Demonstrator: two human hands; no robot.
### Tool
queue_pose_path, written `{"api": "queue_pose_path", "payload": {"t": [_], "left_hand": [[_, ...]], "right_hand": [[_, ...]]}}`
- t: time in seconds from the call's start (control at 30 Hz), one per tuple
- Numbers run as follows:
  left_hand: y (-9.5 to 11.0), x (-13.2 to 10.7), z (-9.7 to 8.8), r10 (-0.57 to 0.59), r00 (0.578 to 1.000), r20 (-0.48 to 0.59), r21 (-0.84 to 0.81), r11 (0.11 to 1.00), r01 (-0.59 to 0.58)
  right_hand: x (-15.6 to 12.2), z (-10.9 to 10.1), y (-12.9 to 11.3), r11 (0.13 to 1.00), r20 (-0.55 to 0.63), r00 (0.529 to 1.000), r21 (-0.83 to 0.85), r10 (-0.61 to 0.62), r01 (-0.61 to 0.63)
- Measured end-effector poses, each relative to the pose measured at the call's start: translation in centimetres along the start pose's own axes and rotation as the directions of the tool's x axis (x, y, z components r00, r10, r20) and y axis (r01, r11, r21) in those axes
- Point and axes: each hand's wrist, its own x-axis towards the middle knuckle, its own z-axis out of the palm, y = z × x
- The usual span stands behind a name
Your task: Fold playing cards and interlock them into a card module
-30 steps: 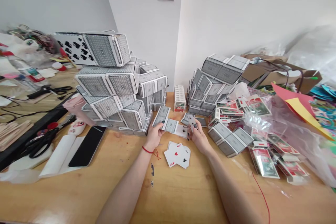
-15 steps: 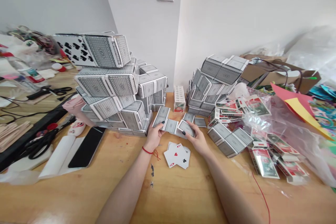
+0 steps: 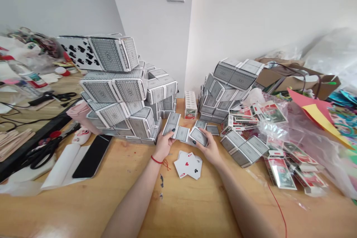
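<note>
My left hand (image 3: pixel 164 145), a red string round its wrist, pinches a joined piece of playing cards (image 3: pixel 181 134) with grey patterned backs. One part of it angles up to the left, the other points right. My right hand (image 3: pixel 209 149) grips a playing card (image 3: pixel 198 137), back side up, just right of that piece with a small gap between. Whether more cards lie under it is hidden. Nearer to me lies a face-up pile of cards (image 3: pixel 186 164), an ace of hearts on top. Beyond my right hand, a grey-backed card (image 3: pixel 212 130) rests on the table.
Stacked card boxes form a tall structure (image 3: pixel 129 87) at left and another (image 3: pixel 235 76) at right. A loose card block (image 3: pixel 244 148) sits right of my hand. Elsewhere are a phone (image 3: pixel 92 157), black scissors (image 3: pixel 46 152), card packs (image 3: pixel 281 173) and a clear box (image 3: pixel 191 106).
Hardly anything differs. The card in my right hand has shifted very slightly; both hands keep their holds.
</note>
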Motion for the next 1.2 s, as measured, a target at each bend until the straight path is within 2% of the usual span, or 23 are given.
{"api": "queue_pose_path", "payload": {"t": [0.23,0.43,0.67,0.77,0.97,1.2], "left_hand": [[0.0,-0.03,0.05,-0.001,1.0,0.002,-0.002,1.0,0.001],[-0.13,-0.07,0.21,-0.011,1.0,0.018,0.016,1.0,0.011],[-0.01,0.01,0.17,0.003,1.0,0.005,-0.012,1.0,-0.003],[0.02,-0.03,0.2,0.001,1.0,0.009,-0.013,1.0,-0.001],[-0.23,-0.07,0.29,0.012,1.0,0.004,0.017,1.0,-0.012],[-0.24,-0.09,0.16,0.008,1.0,0.015,0.004,1.0,-0.008]], "right_hand": [[0.02,0.06,0.33,1.0,-0.053,0.998,-0.006,0.018,-0.018],[-0.01,0.12,0.14,0.998,0.0,1.0,-0.052,-0.025,0.025],[0.01,0.06,0.34,0.999,-0.07,0.998,-0.042,0.002,-0.005],[-0.02,0.07,0.22,0.998,-0.05,0.999,-0.059,-0.001,-0.002],[-0.24,0.13,-0.48,0.995,0.076,0.996,-0.088,-0.049,0.055],[-0.21,-0.12,-0.65,0.996,0.111,0.992,-0.055,-0.065,0.072]]}}
